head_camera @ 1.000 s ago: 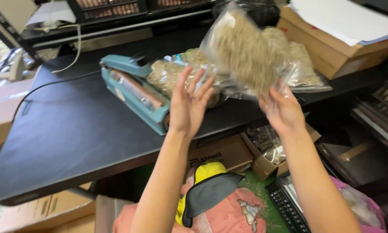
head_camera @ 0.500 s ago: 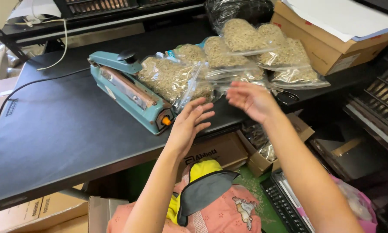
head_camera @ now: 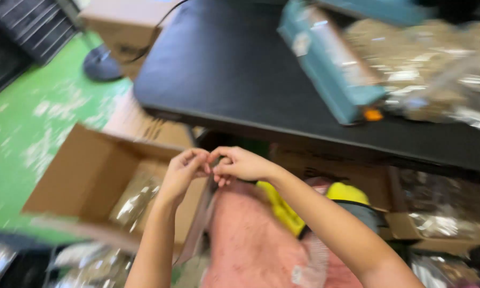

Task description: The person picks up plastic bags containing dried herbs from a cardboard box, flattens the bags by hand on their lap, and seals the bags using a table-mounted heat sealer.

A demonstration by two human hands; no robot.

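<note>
Below the near edge of the black table (head_camera: 240,80), left hand (head_camera: 182,169) and right hand (head_camera: 239,164) meet, fingertips pinched together on something too blurred to identify, above the open brown cardboard box (head_camera: 85,176) holding clear bags, with filled bags lying beside the teal sealer (head_camera: 330,58).

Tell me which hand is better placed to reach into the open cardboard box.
Left, probably. The left hand hovers right over the open cardboard box holding clear bags, while the right hand, touching it fingertip to fingertip, sits farther toward the black table.
</note>
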